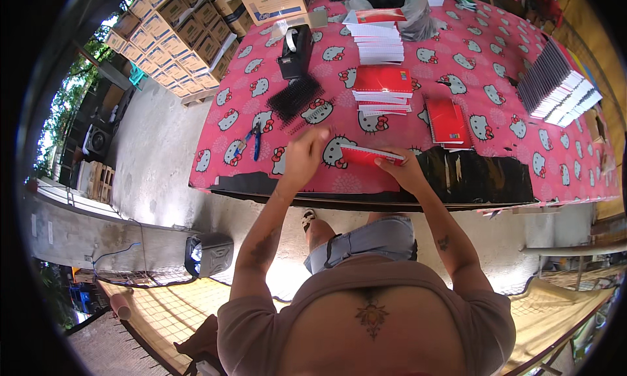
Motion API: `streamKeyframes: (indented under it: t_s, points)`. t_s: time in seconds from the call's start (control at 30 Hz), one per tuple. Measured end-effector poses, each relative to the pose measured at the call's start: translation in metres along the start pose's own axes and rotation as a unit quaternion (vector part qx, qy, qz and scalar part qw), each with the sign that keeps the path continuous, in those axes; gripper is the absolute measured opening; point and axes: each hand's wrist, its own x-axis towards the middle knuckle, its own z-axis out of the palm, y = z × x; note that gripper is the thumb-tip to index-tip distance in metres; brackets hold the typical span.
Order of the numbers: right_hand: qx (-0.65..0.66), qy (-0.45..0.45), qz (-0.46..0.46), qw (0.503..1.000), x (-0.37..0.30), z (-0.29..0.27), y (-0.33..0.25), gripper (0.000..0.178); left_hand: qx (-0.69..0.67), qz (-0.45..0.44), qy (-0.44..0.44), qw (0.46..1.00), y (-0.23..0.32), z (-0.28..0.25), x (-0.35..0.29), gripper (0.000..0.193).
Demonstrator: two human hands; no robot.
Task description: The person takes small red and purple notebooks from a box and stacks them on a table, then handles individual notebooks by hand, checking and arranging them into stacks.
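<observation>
A small red notebook (360, 156) is tilted up near the table's front edge, with its spine side away from me. My right hand (406, 171) grips its right end, thumb on the cover. My left hand (305, 157) is raised just left of the notebook, fingers curled in; anything between its fingertips is too small to make out. Beyond it lies a pile of black spiral binding coils (294, 98), with a few loose coils at its near side. Blue-handled pliers (257, 142) lie to the left, beside another small tool.
Red notebooks stand in a middle stack (382, 80), a farther stack (377, 39) and a small right pile (448, 121). A tape dispenser (295, 52) sits behind the coils. Bound notebooks (560, 83) are stacked far right. Torn black patches (477, 177) mark the front edge.
</observation>
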Motion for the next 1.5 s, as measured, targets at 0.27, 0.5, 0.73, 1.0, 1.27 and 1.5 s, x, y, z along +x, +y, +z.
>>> streamKeyframes:
  t_s: [0.27, 0.5, 0.73, 1.0, 1.27, 1.5]
  points:
    - [-0.016, -0.007, 0.009, 1.000, 0.000, 0.001, -0.002, 0.027, -0.046, 0.005, 0.004, 0.999, 0.024, 0.000, -0.031, 0.017]
    - [-0.020, -0.002, 0.003, 1.000, 0.000, 0.001, -0.005, 0.026, -0.075, -0.042, -0.019, 0.996, 0.013, 0.004, -0.031, 0.013]
    - [-0.032, -0.003, -0.004, 0.999, 0.000, -0.001, -0.006, 0.025, -0.091, -0.092, -0.054, 0.990, 0.006, 0.004, -0.024, 0.028]
    - [-0.032, 0.002, 0.003, 0.999, 0.000, 0.001, -0.010, 0.026, -0.118, -0.141, -0.061, 0.981, 0.000, 0.007, -0.020, 0.028]
    - [-0.030, -0.004, -0.018, 0.999, 0.005, -0.003, 0.003, 0.025, -0.065, 0.060, -0.106, 0.990, 0.010, -0.004, -0.002, 0.020]
    - [0.007, -0.010, -0.016, 1.000, 0.001, 0.002, -0.005, 0.023, 0.167, 0.141, -0.124, 0.968, 0.025, -0.006, 0.000, 0.048]
